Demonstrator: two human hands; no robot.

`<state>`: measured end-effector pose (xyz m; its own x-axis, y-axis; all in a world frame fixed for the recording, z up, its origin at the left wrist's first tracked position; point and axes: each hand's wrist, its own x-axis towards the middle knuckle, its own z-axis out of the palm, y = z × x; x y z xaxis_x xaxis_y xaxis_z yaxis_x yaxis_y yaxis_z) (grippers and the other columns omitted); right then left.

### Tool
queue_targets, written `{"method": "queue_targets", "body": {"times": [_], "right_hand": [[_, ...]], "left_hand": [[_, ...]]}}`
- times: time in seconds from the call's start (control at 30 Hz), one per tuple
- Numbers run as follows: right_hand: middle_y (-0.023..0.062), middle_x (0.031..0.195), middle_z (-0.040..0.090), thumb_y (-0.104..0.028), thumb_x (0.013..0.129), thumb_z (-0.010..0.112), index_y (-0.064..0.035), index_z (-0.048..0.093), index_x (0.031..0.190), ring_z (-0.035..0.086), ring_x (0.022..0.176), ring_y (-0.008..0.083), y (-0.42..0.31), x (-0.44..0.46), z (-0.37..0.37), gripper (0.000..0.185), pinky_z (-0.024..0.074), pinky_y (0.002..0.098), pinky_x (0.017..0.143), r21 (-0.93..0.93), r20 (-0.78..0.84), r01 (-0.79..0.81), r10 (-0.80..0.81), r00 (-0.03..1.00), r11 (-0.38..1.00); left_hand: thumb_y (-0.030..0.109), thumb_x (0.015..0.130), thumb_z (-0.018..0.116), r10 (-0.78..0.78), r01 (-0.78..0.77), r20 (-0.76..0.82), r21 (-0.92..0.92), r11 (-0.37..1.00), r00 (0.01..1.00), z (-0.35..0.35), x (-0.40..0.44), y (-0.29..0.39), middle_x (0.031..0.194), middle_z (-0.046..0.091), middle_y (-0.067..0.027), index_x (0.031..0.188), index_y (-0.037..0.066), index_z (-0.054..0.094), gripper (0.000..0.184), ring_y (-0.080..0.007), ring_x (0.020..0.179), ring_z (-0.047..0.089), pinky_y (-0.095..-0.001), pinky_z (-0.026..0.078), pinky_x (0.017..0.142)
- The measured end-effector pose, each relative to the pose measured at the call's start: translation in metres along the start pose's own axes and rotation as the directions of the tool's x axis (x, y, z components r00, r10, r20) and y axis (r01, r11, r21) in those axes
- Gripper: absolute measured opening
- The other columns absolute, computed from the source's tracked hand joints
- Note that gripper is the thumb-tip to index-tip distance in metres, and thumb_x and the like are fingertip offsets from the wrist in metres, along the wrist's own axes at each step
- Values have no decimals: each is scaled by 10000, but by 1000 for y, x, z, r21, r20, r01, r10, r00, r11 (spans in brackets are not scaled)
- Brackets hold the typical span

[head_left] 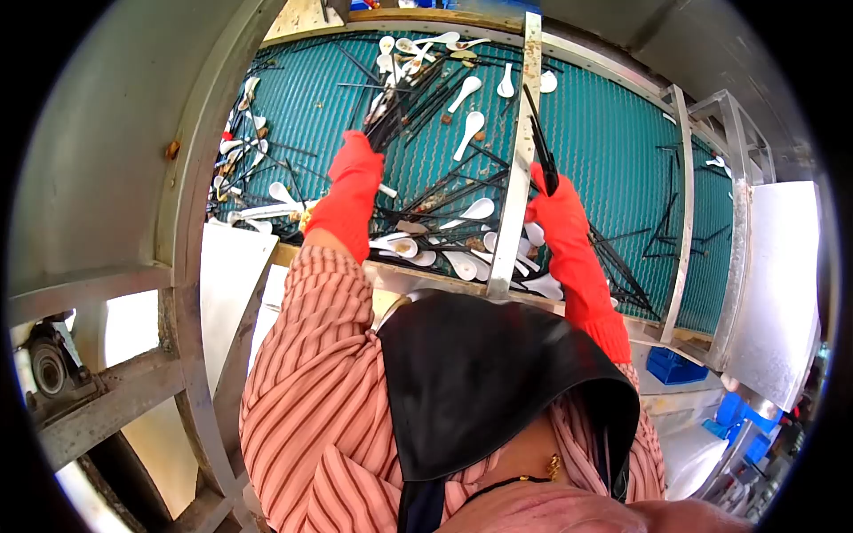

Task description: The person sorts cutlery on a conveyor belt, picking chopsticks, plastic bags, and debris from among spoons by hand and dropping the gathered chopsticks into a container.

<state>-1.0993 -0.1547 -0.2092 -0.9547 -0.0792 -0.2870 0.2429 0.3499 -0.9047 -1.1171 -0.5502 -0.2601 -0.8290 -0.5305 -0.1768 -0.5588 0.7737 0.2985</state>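
Observation:
My right hand (553,202), in a long red rubber glove, is closed around a bunch of black chopsticks (539,133) that point up and away from me, over a metal crossbar. On the left, my left hand (354,169), gloved the same way, has its fingers curled at the lower end of another bunch of black chopsticks (382,131); the fingertips are partly hidden. Beyond it, more chopsticks (435,93) lie tangled with white soup spoons (468,91). One white spoon (469,133) rests between my hands on the green ribbed belt (306,107). Food scraps cling to several pieces.
The metal crossbar (517,178) spans the belt beside my right hand, and another bar (684,195) stands farther right. Spoons (462,265) and chopsticks crowd the near edge. Metal framing (191,169) rises at the left. A blue bin (675,366) sits low at the right.

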Motion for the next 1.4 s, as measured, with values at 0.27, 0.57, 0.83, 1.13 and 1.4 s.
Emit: {"method": "queue_targets", "body": {"times": [0.27, 0.57, 0.83, 1.13, 1.4], "right_hand": [[213, 1219, 720, -61, 1039, 549, 31, 594, 1301, 764, 748, 301, -38, -28, -24, 281, 650, 400, 626, 543, -143, 113, -41, 989, 832], [232, 1304, 693, -190, 1074, 533, 86, 572, 1372, 749, 1077, 343, -188, -17, -9, 408, 601, 413, 968, 584, 33, 397, -509, 860, 708], [113, 1435, 615, -174, 908, 842, -49, 269, 1639, 597, 1272, 197, -45, 43, 100, 938, 475, 371, 1111, 552, 50, 489, -613, 789, 675], [98, 1417, 658, -110, 924, 805, -63, 177, 1670, 630, 1230, 163, -50, 45, 107, 976, 513, 328, 1048, 378, -53, 535, -559, 827, 756], [196, 1089, 785, -246, 1073, 635, -29, 429, 1527, 745, 1010, 242, -70, 43, 96, 544, 568, 367, 860, 694, -65, 246, -280, 958, 677]], "left_hand": [[144, 989, 711, 143, 186, 264, -894, 408, 954, -24, -22, 12, 917, 716, -115, 1215, 15, 640, 270, -245, 846, 733, -382, 629, 788], [111, 1010, 680, 554, -211, -124, -973, 95, 823, -86, -66, 124, 951, 778, -106, 1324, -12, 631, 341, -161, 873, 716, -284, 537, 802], [278, 890, 796, 733, -583, -174, -733, 350, 658, 17, -68, 125, 1142, 762, -148, 1289, 124, 691, 440, -316, 1086, 734, -400, 560, 899], [310, 893, 739, 634, -595, -243, -680, 428, 734, 9, -107, 136, 937, 736, -177, 1098, 117, 700, 284, -444, 920, 700, -513, 551, 732], [236, 868, 718, 807, -852, -285, -85, 516, 517, 9, -111, 133, 838, 711, -160, 1050, 81, 672, 243, -365, 740, 696, -517, 526, 626]]}}
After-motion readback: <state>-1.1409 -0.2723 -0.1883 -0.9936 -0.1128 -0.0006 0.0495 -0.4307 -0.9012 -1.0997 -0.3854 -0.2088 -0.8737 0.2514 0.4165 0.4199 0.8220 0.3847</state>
